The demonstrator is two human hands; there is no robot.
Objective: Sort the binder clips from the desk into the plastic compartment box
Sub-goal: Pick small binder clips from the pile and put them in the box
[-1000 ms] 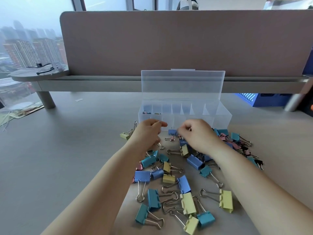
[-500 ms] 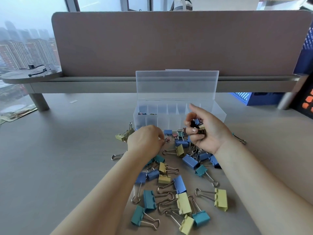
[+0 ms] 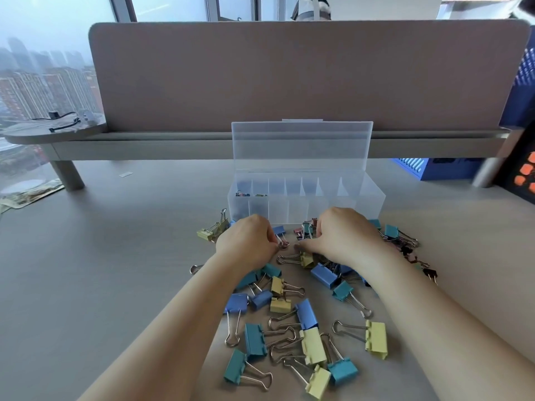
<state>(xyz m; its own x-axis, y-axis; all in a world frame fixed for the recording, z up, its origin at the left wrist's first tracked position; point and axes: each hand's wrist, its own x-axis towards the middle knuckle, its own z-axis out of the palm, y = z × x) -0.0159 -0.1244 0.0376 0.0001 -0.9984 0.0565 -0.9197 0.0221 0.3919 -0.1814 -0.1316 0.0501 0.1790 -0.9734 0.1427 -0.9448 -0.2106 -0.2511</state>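
binder clips | glossy folded metal, wire loops | box clear plastic

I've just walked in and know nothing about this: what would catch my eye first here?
A heap of colourful binder clips spreads across the desk close to the camera. Both hands, left hand and right hand, pick at its far edge. Just behind them stands a clear compartment box, lid up, nearly empty.

My table: smooth, matt, grey. Box: clear plastic, bit cloudy. Clips: painted matt bodies, shiny silver wire handles. Wall panel behind: soft-looking cloth, matt.
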